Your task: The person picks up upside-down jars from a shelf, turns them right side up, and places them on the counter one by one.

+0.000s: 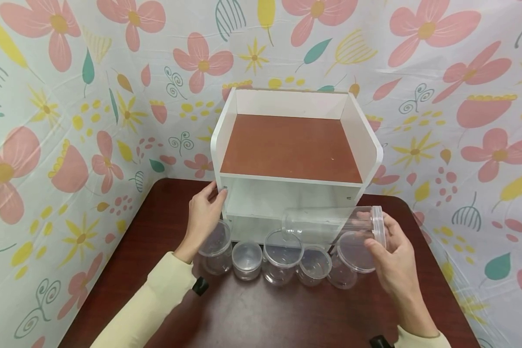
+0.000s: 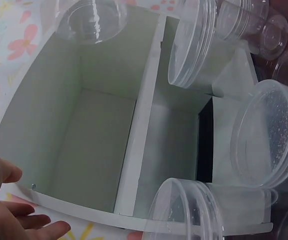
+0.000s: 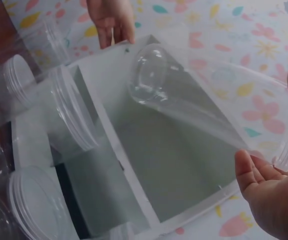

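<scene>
My right hand [image 1: 396,251] grips a tall clear plastic jar [image 1: 326,220] around its lidded end. The jar lies sideways in the air before the shelf's upper compartment, its base pointing left. At the left side panel of a small white shelf unit [image 1: 296,179], my left hand [image 1: 204,212] rests with thumb and fingers loosely spread about the edge. In the left wrist view those fingers [image 2: 36,222] look relaxed. The compartment behind the jar [image 3: 164,160] shows bare inner walls.
Several clear lidded jars stand in a row before the shelf, among them a short jar [image 1: 247,261] and a wider jar [image 1: 282,256]. The shelf has a brown top surface [image 1: 291,145] with raised sides. A dark wooden table [image 1: 261,314] and floral sheeting [image 1: 113,96] surround it.
</scene>
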### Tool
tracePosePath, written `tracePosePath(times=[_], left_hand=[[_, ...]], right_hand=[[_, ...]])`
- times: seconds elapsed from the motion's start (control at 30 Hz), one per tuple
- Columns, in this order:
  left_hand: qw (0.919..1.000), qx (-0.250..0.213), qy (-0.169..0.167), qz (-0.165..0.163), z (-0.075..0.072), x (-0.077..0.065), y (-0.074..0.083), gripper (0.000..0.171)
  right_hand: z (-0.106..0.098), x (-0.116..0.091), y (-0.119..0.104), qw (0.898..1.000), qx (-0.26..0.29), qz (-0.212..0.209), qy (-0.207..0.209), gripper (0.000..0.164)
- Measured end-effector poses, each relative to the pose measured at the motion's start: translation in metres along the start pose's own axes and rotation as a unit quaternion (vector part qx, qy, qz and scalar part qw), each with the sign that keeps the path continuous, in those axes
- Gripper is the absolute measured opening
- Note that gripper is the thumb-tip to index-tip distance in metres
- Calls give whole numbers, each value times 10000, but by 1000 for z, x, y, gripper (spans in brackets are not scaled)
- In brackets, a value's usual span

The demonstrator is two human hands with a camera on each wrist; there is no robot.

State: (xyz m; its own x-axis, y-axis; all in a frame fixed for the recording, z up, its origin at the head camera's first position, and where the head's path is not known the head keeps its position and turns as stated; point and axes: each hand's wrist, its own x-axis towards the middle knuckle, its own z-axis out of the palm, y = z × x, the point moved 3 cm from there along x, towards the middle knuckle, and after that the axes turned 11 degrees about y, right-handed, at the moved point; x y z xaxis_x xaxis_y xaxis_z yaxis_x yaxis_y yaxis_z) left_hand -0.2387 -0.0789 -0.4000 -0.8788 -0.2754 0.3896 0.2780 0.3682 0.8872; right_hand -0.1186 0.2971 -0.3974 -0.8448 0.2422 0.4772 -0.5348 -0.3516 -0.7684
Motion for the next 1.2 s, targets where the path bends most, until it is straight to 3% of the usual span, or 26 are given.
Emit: tracePosePath(times=[0.27,0.5,0.77,0.93,1.03,1.2], left_hand=[[9989,373,187,219,4,5,2,30],[9976,496,324,366,5,8,3,26],[9965,545,417,476,7,10,1,20],[9961,590,455,464,7,13,-1,17],[9966,556,455,400,7,14,-1,18],[9972,500,451,334,7,14,-2,20]], right_hand=[[-5,5,-15,9992,-368,-130,67,54],[-11,12,-30,9991,183,-371,-78,54],[-18,18,-44,9953,632,-657,313,57],[-24,24,-53,9937,613,-668,665,57],[-30,26,-61,9928,345,-532,1018,58],[-40,29,-75,9808,-829,-264,1748,63]])
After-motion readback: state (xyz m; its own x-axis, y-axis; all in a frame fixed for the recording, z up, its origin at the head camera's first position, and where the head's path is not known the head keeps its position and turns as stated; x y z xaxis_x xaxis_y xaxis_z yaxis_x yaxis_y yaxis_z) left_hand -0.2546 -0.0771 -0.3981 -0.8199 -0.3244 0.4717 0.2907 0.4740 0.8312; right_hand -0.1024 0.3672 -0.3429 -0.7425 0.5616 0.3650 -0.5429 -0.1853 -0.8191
